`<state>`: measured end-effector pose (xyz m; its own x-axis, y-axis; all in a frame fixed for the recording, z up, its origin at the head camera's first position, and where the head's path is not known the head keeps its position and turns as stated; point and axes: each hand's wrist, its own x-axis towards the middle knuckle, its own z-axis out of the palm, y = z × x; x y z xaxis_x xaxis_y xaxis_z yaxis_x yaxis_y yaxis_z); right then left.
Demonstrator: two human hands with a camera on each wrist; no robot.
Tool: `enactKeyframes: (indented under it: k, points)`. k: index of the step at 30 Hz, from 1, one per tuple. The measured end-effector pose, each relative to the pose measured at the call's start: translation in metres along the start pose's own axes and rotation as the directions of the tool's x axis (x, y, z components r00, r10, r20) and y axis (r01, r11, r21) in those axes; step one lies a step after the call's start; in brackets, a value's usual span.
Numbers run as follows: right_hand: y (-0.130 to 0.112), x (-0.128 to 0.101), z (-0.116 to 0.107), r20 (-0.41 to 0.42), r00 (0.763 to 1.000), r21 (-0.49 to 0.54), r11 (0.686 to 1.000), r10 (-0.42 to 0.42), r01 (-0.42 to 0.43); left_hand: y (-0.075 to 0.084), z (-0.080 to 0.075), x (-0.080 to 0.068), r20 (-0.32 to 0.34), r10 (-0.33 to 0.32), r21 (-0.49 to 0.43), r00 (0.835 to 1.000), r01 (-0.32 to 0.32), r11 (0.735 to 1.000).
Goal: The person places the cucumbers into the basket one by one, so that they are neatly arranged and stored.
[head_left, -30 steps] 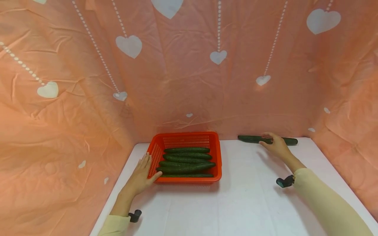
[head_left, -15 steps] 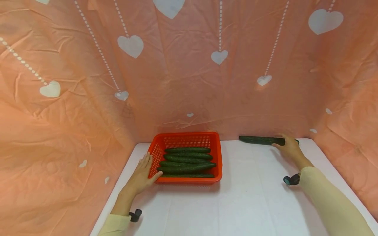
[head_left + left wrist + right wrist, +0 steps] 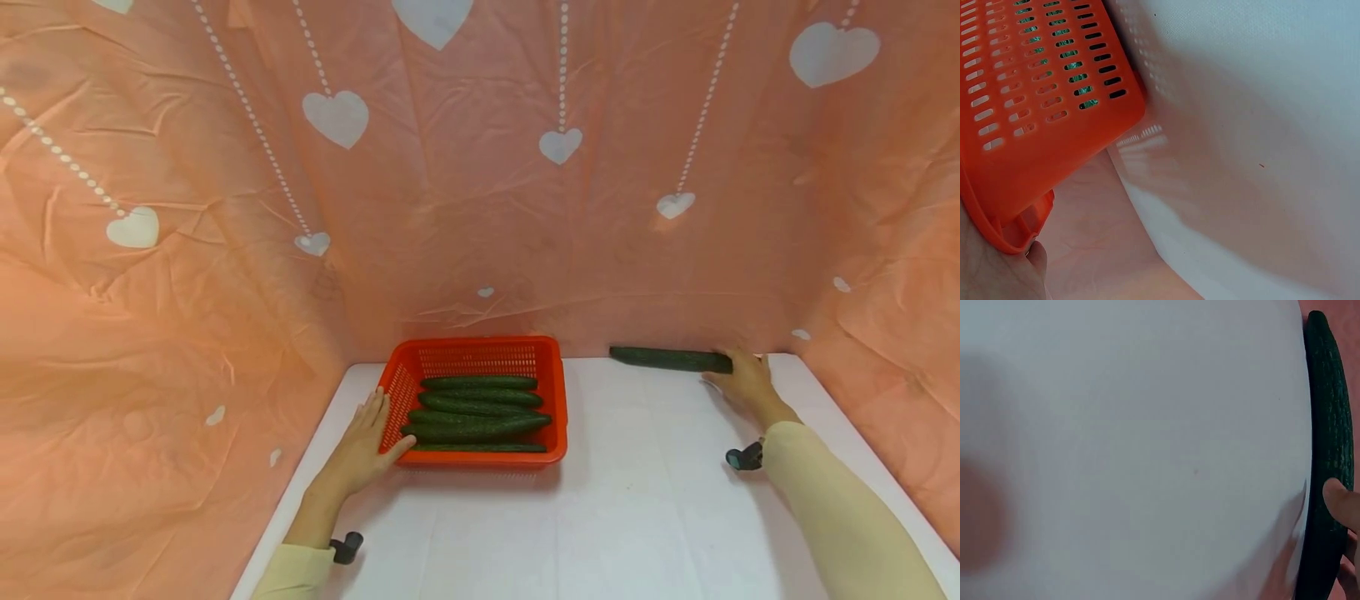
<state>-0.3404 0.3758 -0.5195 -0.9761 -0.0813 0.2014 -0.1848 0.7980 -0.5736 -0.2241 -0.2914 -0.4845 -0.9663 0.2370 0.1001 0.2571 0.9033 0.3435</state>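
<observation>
Over by the far right corner of the white tabletop [image 3: 637, 517], the right hand [image 3: 742, 379] sits on the right end of a lone cucumber [image 3: 667, 359] that lies flat along the far edge, right against the pink heart-print backdrop [image 3: 480, 208]. From the right wrist view a fingertip touches the cucumber's side, and the fingers look curled over that end, so I'd call it a grip on the cucumber, though the end itself is hidden under the hand.

On the other side, the left hand [image 3: 363, 446] rests flat against the left wall of the orange basket [image 3: 555, 392], fingers straight, thumb at the near left corner of it. The grip there is relaxed, just touching. The basket sits at the far edge of the tabletop, left of centre, well apart from the lone cucumber. Inside it lie several cucumbers [image 3: 476, 412], all stacked side by side, running left to right. Both sleeves are pale yellow.
</observation>
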Motion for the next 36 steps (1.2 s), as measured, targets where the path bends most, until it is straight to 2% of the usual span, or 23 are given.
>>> enactKeyframes:
  k: [5, 11, 14, 18, 22, 28, 36]
  points:
    - [-0.001, -0.002, -0.003, -0.014, 1.000, -0.028, 1.000, 0.011, -0.012, 0.000, 0.000, 0.001, 0.002, 0.001, 0.001, 1.000, -0.001, 1.000]
    - [0.000, -0.004, -0.008, 0.007, 0.999, -0.101, 0.994, 0.044, -0.043, 0.000, 0.001, 0.001, 0.004, -0.006, -0.002, 1.000, 0.006, 1.000]
    - [0.005, -0.007, -0.008, -0.007, 1.000, -0.123, 0.992, 0.029, -0.030, 0.000, 0.001, 0.000, 0.008, -0.009, 0.000, 1.000, 0.009, 1.000]
    - [0.011, -0.012, -0.007, -0.024, 1.000, -0.090, 0.996, 0.012, -0.014, 0.001, 0.000, 0.000, 0.007, -0.010, 0.001, 1.000, 0.010, 1.000]
    - [0.013, -0.018, -0.009, 0.004, 1.000, -0.048, 0.999, 0.020, -0.020, 0.002, -0.001, 0.000, 0.006, -0.010, 0.004, 1.000, 0.010, 1.000]
    - [0.011, -0.028, -0.013, 0.032, 0.999, -0.069, 0.998, 0.006, -0.004, 0.002, -0.001, -0.001, 0.013, -0.014, 0.006, 1.000, 0.014, 1.000]
    - [-0.002, -0.031, -0.020, -0.022, 0.997, -0.049, 0.996, -0.079, 0.077, 0.000, 0.000, 0.000, 0.014, -0.003, 0.008, 1.000, 0.003, 1.000]
